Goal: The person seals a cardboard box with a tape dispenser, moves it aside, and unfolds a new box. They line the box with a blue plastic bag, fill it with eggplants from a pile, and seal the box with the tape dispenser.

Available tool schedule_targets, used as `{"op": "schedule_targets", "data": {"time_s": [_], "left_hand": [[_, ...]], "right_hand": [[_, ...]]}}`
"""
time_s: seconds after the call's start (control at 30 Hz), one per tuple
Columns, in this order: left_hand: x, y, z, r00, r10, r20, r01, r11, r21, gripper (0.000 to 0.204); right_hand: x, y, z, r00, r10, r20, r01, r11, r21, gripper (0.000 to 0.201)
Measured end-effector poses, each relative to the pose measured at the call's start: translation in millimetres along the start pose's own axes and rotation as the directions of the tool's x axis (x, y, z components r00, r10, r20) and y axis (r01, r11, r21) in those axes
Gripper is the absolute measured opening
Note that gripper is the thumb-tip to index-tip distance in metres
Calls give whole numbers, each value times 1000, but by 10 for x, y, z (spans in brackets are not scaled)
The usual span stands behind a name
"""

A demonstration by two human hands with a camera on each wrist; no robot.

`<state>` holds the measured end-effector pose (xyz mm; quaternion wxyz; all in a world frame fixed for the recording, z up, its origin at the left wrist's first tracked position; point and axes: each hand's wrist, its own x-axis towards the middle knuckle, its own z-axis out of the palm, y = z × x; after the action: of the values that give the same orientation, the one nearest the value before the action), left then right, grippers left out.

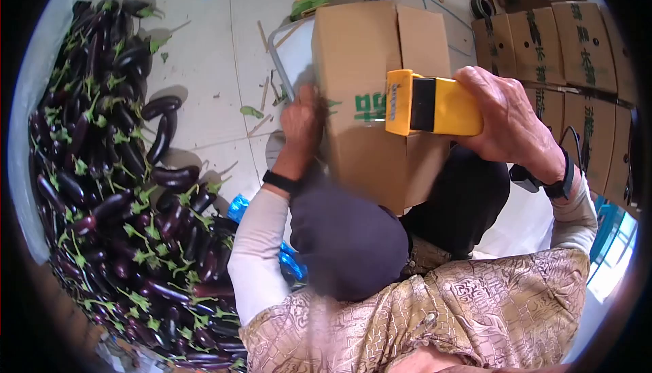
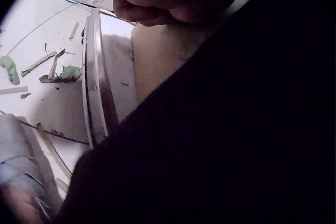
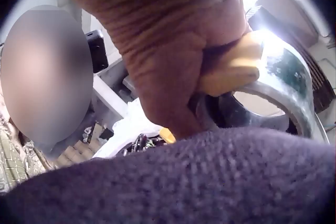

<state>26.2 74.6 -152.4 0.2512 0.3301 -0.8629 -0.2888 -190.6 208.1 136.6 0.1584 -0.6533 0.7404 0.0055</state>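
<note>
A brown cardboard box (image 1: 360,40) with green print stands in front of the person, between the knees. My right hand (image 1: 506,115) grips a yellow tape dispenser (image 1: 458,108) over the box's right part. In the right wrist view a large roll of clear tape (image 3: 291,64) sits in the dispenser beside the hand. My left hand (image 1: 302,121) rests against the box's left side, seen from the back. The left wrist view has the same hand at the top, its fingers bent near the box and partly hidden by dark cloth.
A big heap of eggplants (image 1: 122,189) lies on the left. Printed cardboard boxes (image 1: 536,47) are stacked at the right. A metal-rimmed white platform (image 1: 288,54) shows beside the box. Leaf scraps (image 1: 251,111) and stems litter the tiled floor (image 1: 204,54).
</note>
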Motion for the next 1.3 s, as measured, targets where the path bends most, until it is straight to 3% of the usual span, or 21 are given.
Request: {"op": "schedule_targets", "data": {"time_s": [0.1,0.13,0.17,0.23,0.3,0.33,0.37,0.43,0.5,0.57,0.63,0.67,0.73,0.8,0.93,1.0,1.03,1.1,1.13,1.23,1.3], "left_hand": [[-29,-126,109,975,-121,185,94,985,148,17],[-123,-370,270,943,-88,321,21,978,208,22],[-178,-492,355,946,-58,318,-11,978,210,22],[-169,-512,394,972,-9,234,20,999,-44,28],[-7,-504,160,947,1,320,-23,998,66,32],[233,-493,78,992,34,118,-33,999,-9,30],[469,-417,-17,995,49,-81,-56,995,-87,30],[1147,260,-605,986,100,-136,-124,976,-178,31],[1364,811,-750,999,45,-14,-47,957,-286,35],[1498,973,-797,993,2,115,42,923,-382,39],[1672,967,-827,937,178,302,-155,983,-97,34],[1708,992,-816,934,172,314,-152,984,-89,34],[1907,1095,-779,808,399,433,-453,891,25,35],[2101,1266,-609,619,667,415,-650,732,-206,36],[2334,1477,-233,586,681,439,-456,725,-517,42],[2425,1503,-218,385,561,733,-200,826,-527,43],[2454,1518,-259,381,560,736,-198,827,-527,43],[2482,1511,-343,316,751,580,-565,640,-520,39],[2529,1458,-255,307,743,595,-441,665,-603,35],[2564,1440,-266,303,703,644,-350,710,-611,35],[2566,1505,-247,295,735,611,-432,673,-601,29]], "right_hand": [[17,19,32,998,-37,-54,38,999,4,51],[14,22,26,998,-50,-40,51,998,23,51],[3,40,20,998,-57,-28,58,998,36,51],[-34,77,24,998,-38,-54,40,998,43,50],[-46,94,44,994,-75,-80,81,994,69,49],[-61,102,40,995,-68,-69,73,995,72,48],[-66,127,44,996,-48,-81,55,995,78,48],[-85,159,82,992,-89,-91,98,989,108,49],[-86,195,101,990,-85,-115,99,987,124,52],[-107,225,93,990,-94,-104,106,987,121,53],[-106,270,82,991,-91,-101,103,986,128,54],[-109,258,97,991,-104,-84,115,983,142,55],[-110,251,107,991,-104,-84,116,981,154,54],[-112,255,97,991,-102,-81,114,981,158,54],[-126,279,115,991,-101,-82,114,980,163,54],[-136,282,127,992,-97,-86,110,980,167,52],[-126,281,123,992,-95,-82,108,977,181,51],[-104,266,123,993,-88,-79,102,973,205,49],[-95,260,118,993,-88,-73,101,972,211,48],[-95,267,133,993,-89,-76,104,967,231,47],[-106,277,145,992,-85,-89,104,965,242,48]]}}
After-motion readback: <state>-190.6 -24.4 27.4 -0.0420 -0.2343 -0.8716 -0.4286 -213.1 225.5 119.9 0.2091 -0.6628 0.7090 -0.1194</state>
